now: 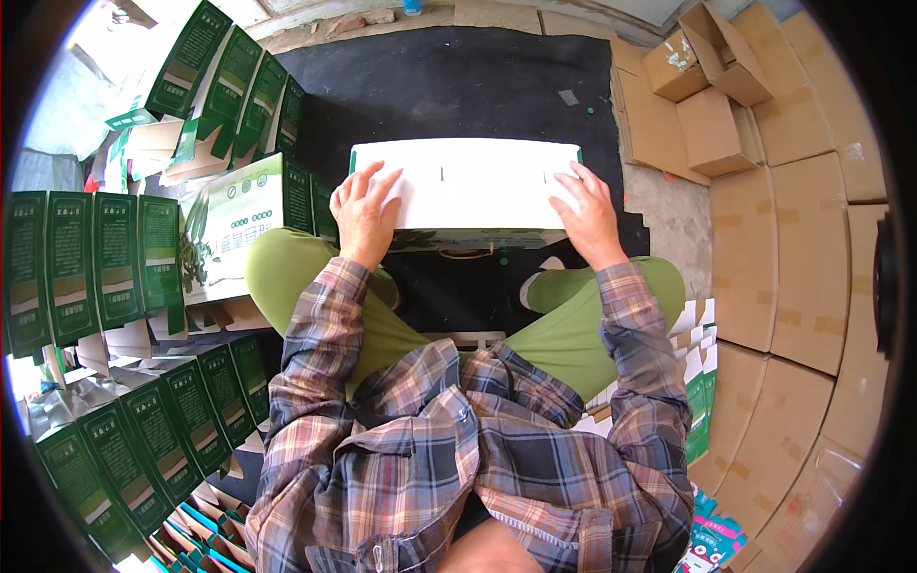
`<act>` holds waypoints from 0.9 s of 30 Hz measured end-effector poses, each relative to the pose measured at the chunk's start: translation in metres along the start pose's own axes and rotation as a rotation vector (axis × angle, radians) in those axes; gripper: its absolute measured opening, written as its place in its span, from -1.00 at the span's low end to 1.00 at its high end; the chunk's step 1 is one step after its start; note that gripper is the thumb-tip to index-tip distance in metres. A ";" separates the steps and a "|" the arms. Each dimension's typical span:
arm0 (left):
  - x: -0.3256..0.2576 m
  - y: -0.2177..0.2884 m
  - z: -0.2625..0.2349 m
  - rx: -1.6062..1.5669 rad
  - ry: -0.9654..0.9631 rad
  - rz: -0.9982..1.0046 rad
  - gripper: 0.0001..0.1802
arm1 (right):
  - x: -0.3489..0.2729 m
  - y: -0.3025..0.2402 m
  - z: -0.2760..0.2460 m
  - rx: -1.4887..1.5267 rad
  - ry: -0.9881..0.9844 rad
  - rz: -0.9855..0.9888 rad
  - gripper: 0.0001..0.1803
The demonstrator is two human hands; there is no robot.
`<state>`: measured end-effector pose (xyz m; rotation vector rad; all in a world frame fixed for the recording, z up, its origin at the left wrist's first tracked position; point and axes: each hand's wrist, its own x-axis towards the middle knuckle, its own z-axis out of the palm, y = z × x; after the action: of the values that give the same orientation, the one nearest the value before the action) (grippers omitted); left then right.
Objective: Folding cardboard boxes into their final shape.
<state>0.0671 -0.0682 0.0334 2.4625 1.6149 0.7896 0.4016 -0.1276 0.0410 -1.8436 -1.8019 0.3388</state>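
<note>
In front of my knees is a carton with a plain white panel (478, 181) uppermost, two small slits in it and green showing at its corners. A darker printed side faces me, with a thin cord handle (466, 255) hanging from it. My left hand (365, 212) lies on the left end of the white panel, fingers spread. At the right end, my right hand (586, 212) rests likewise, with its fingers apart. The carton's underside is hidden.
Many green printed cartons (115, 258) stand in rows at my left, some with flaps hanging. Brown cardboard boxes (740, 258) line the right side, with open ones (716, 134) at the far right. Black sheeting (430, 86) covers the floor ahead. More cartons (702, 382) stand beside my right arm.
</note>
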 end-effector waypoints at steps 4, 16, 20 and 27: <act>-0.003 0.006 -0.005 0.062 -0.196 0.047 -0.45 | -0.006 -0.029 -0.003 -0.192 -0.064 -0.215 -0.34; 0.004 0.012 -0.015 0.115 -0.431 0.128 -0.38 | -0.009 -0.031 0.007 -0.308 -0.233 -0.243 -0.33; 0.004 0.009 -0.015 0.111 -0.442 0.146 -0.38 | -0.009 -0.031 0.008 -0.309 -0.224 -0.239 -0.38; 0.001 0.005 -0.017 -0.074 -0.137 0.074 -0.36 | 0.002 -0.029 -0.006 0.115 0.211 -0.175 -0.50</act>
<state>0.0635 -0.0725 0.0503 2.4772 1.4309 0.6605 0.3804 -0.1280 0.0619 -1.5677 -1.7445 0.1712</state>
